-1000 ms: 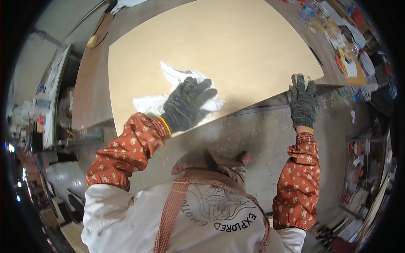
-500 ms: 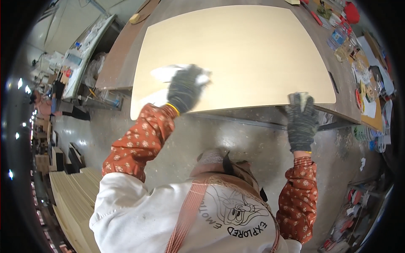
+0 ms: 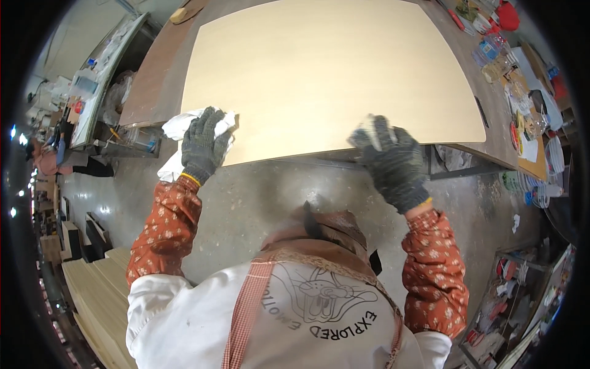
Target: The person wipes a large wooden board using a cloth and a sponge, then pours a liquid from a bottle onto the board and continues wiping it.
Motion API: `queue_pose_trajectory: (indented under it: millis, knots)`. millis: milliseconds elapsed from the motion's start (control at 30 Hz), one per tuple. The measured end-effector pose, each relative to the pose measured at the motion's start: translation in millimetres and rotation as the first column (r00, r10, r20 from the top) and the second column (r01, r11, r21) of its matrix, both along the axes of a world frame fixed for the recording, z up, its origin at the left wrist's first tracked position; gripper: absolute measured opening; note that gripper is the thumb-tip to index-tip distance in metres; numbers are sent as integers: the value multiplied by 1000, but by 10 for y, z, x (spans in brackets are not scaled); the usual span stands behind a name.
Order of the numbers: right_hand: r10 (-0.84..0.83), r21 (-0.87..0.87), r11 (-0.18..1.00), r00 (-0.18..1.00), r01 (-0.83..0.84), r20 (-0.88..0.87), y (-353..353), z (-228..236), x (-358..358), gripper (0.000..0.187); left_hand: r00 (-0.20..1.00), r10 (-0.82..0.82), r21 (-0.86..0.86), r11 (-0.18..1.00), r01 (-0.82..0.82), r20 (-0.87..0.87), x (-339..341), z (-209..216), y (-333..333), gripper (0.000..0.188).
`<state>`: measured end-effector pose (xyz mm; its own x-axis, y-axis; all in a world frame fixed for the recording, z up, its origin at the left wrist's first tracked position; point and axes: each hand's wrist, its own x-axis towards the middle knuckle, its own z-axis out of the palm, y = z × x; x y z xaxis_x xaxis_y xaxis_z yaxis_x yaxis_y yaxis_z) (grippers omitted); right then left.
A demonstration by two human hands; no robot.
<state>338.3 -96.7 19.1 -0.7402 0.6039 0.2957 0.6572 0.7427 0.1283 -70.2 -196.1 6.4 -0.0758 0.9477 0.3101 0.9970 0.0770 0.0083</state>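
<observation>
Left fingers [image 3: 211, 122]: close together, bent over the white cloth [image 3: 175, 127]; whether they pinch it or only press, I cannot tell. Even pressure along their length looks better than bearing on the tips.
White cloth: bunched under and left of these fingers, over the panel's near left corner, with a loose end beside the wrist. Flattening the bunch would likely give smoother contact.
Right fingers [image 3: 402, 138]: slightly apart and blurred, over the panel's near edge; something small and pale [image 3: 369, 126] shows at their tips, their hold on it unclear. A light touch probably spares the surface.
Panel [image 3: 326, 74]: large, beige, lying flat beneath and beyond both sets of fingers. Gentle force near its front edge should keep it from shifting.
Counter [image 3: 472, 64]: under the panel, showing beyond the right fingers, farther right.
</observation>
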Motion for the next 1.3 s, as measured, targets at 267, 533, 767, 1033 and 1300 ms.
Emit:
queue_pose_trajectory:
  millis: [267, 533, 767, 1033, 1300]
  knots:
    - [60, 95, 992, 984, -77, 165, 238, 86, 166, 51, 940, -340, -13, 940, 340, -22, 214, 180, -261, 63]
    - [288, 29, 953, 930, -303, 228, 515, 377, 352, 37, 975, -217, -4, 976, 217, -42, 264, 82, -314, 75]
    - [476, -31, 879, 870, -476, 130, 636, 356, 3, 46, 997, -37, 76, 996, 42, -74, 308, 6, -341, 66]
    - [439, 20, 899, 897, -438, -50, 653, 236, -1068, 38, 999, 27, 126, 992, -22, -38, 336, -2, -372, 63]
    - [251, -120, 960, 968, -253, -29, 789, 253, -2048, 42, 1000, 4, 66, 998, -5, 4, 294, 0, -399, 68]
